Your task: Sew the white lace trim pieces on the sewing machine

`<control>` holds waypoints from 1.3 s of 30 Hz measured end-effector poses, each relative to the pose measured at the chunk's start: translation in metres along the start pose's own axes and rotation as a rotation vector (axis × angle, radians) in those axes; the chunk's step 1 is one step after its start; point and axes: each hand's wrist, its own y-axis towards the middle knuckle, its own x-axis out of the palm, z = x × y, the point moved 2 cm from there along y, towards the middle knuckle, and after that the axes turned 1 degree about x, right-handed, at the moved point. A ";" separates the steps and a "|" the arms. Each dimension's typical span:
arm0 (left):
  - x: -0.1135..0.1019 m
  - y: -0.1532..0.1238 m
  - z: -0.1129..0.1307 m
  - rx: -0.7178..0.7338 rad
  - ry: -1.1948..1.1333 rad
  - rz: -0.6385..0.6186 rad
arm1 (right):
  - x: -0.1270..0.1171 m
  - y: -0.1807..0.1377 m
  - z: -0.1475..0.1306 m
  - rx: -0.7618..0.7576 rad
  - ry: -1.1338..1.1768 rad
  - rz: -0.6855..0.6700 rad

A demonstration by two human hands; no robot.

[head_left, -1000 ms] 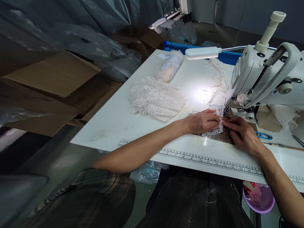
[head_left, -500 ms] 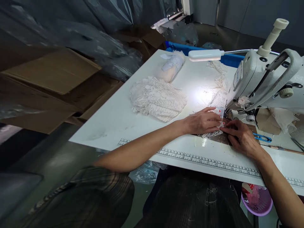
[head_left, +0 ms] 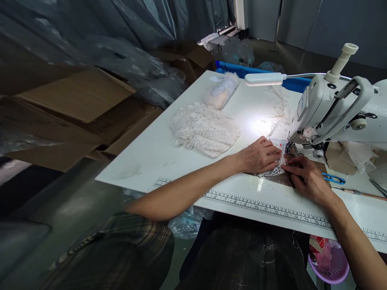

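A piece of white lace (head_left: 273,173) lies at the needle area of a white sewing machine (head_left: 320,106), over a brown plate (head_left: 286,180). My left hand (head_left: 260,156) rests on the lace from the left, its fingers curled and pressed together on the fabric. From the right, my right hand (head_left: 308,177) holds the lace's edge just in front of the presser foot, thumb and index finger close together. Small red marks show on the lace near the fingertips. The left fingers partly cover the lace.
A lace pile (head_left: 207,129) and a wrapped roll (head_left: 223,92) sit on the white table (head_left: 136,163). Behind the needle lies more lace (head_left: 281,104) under a lamp (head_left: 264,79). Blue thread snips (head_left: 334,178) are at right. Cardboard boxes (head_left: 78,94) stand left; a purple basket (head_left: 332,270) is below.
My left fingers have drawn in and curled more on the lace, uncovering more of its front part. My right hand stays close to the same spot. The whole view has shifted slightly.
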 end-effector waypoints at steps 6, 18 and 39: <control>-0.001 0.001 0.001 -0.007 0.014 -0.039 | 0.002 -0.001 0.001 0.004 -0.004 0.012; -0.010 0.009 0.011 -0.093 0.060 -0.205 | -0.001 -0.001 -0.006 0.007 -0.089 -0.043; 0.006 0.008 -0.005 -0.085 -0.080 -0.012 | 0.006 -0.001 -0.013 0.091 -0.182 -0.014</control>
